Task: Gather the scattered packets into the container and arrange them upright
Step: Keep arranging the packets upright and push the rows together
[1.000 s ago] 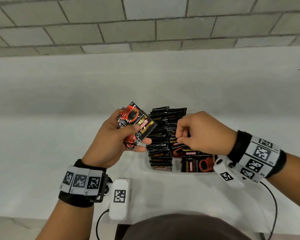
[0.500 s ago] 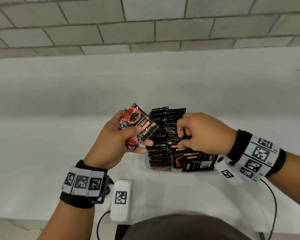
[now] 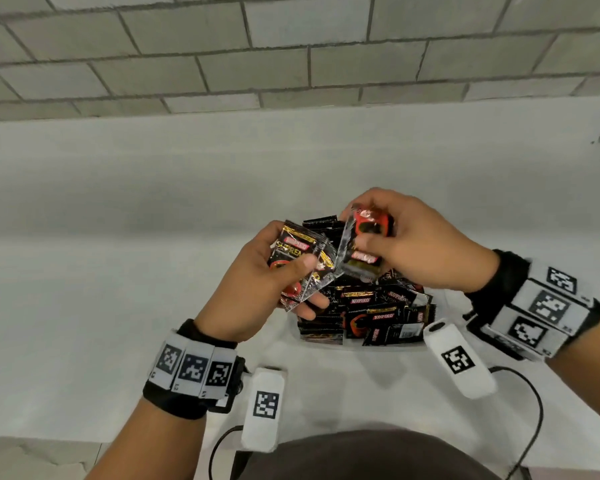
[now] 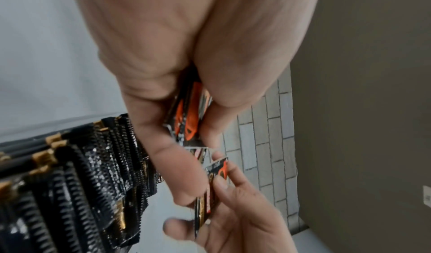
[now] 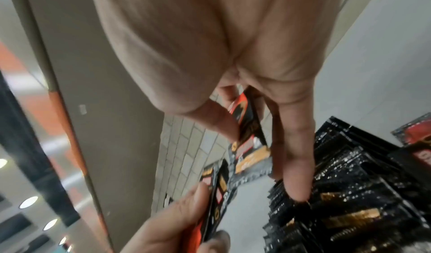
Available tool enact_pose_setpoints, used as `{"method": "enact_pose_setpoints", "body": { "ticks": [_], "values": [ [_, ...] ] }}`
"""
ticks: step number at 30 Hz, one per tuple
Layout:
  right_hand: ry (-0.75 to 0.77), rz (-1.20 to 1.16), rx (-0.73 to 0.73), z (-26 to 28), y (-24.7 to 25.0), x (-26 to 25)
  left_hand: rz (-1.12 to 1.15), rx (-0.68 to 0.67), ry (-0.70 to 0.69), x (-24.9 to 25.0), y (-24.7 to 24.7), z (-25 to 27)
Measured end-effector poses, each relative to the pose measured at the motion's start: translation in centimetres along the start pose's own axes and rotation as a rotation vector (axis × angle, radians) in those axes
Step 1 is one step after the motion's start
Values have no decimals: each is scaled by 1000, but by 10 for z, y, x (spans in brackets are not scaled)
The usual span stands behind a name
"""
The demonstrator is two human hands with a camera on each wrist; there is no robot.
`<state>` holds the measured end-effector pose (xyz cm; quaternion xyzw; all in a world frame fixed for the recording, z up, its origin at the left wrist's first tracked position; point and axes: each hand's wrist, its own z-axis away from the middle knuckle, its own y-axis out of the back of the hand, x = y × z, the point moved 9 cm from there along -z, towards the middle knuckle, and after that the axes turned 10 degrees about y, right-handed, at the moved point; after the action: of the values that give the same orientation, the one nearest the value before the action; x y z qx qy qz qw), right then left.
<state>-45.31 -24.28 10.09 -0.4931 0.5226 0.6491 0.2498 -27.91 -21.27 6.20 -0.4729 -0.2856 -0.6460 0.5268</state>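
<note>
Packets are the whole job here: small flat foil sachets, black with red and gold print and crimped, saw-toothed end seals. They look very light, thin and floppy, with glossy skins that will likely slide over one another, so a pinch across the flat faces near the middle or a long edge should hold better than a grab at a crimped end, which would let the body droop. One packet [image 3: 362, 249] is pinched in the right hand [image 3: 409, 244], thumb on the printed face and fingers curled behind, held just above the container [image 3: 388, 346]. A small stack [image 3: 300, 261] sits in the left hand [image 3: 257, 285], thumb clamped over the top face and fingers cupped beneath; its edge touches or nearly touches the right hand's packet. A fanned stack like this could slip apart if the thumb eases, so squaring the edges before lowering seems wise. Below both hands, rows [image 4: 77, 183] of packets stand on edge in the container, packed close, while those at its near right side [image 3: 381, 317] lie flat or tilted and probably need righting. The container rests on a white counter [image 3: 118, 306], with a tiled wall [image 3: 291, 46] behind.
</note>
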Motion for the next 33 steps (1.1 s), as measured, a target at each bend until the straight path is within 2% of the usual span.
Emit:
{"method": "enact_pose_setpoints", "body": {
  "ticks": [2,4,10,14,19,23,31,33],
  "values": [
    [-77,-157,67,2,11,9,10,27,0,1,8,0],
    [-81,-168,96,4,22,12,-24,28,-7,4,12,2],
    [-11,19,81,2,37,19,-327,-26,-48,18,13,12],
    [44,217,-35,4,28,14,-511,-66,-43,21,10,19],
    [67,306,-158,5,8,16,-411,71,-56,17,26,13],
    [51,360,-209,5,-13,23,-377,84,-44,10,28,12],
    [74,860,-413,2,-36,34,-351,96,-30,3,32,12],
    [62,915,-434,1,-38,33,-341,96,-30,2,33,13]
  ]
}}
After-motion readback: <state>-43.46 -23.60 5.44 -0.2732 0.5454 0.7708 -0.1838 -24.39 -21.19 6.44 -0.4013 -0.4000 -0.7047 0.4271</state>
